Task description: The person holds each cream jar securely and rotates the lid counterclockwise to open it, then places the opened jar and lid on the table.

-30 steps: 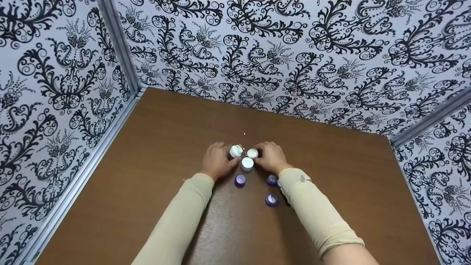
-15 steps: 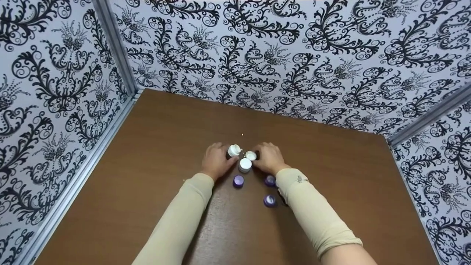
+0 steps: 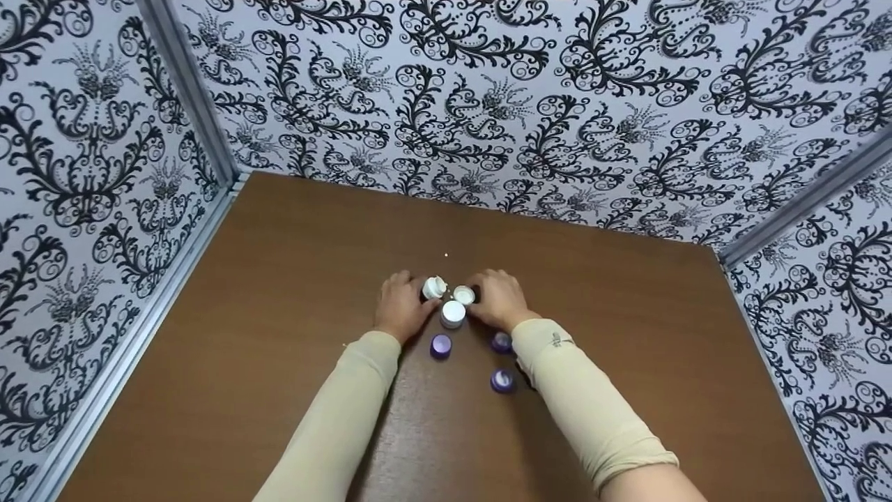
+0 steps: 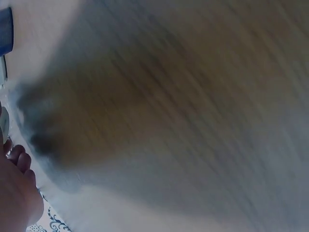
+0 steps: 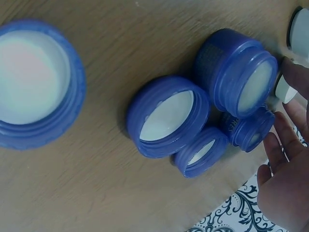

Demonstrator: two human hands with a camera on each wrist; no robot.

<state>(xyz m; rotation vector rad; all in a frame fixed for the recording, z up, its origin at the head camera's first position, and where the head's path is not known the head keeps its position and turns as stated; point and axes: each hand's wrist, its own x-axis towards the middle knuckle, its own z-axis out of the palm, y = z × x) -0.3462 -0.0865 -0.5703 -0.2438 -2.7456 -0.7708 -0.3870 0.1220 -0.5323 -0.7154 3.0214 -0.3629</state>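
Note:
In the head view my left hand (image 3: 402, 305) holds a small white jar (image 3: 435, 286), lid off and tilted to the right, between thumb and fingers. Facing it, my right hand (image 3: 498, 298) grips a round, shallow white piece with a pale inside (image 3: 463, 295), a lid or small jar; I cannot tell which. Just in front of both stands a white-topped jar (image 3: 453, 314). Tiny white bits lie between the hands. The right wrist view shows the right fingers (image 5: 287, 135) beside a white rim (image 5: 285, 89). The left wrist view catches only part of the left hand (image 4: 19, 198).
Nearer me are a purple jar or cap (image 3: 440, 346) and two more purple pieces (image 3: 502, 380). In the right wrist view, open blue jars (image 5: 241, 77) and blue lids (image 5: 166, 118) lie close together. A patterned wall (image 3: 488, 104) borders the brown table (image 3: 313, 230).
The head view has shifted, so everything sits slightly further left. The right hand's white piece has come a little nearer the middle jar. Both hands keep their holds.

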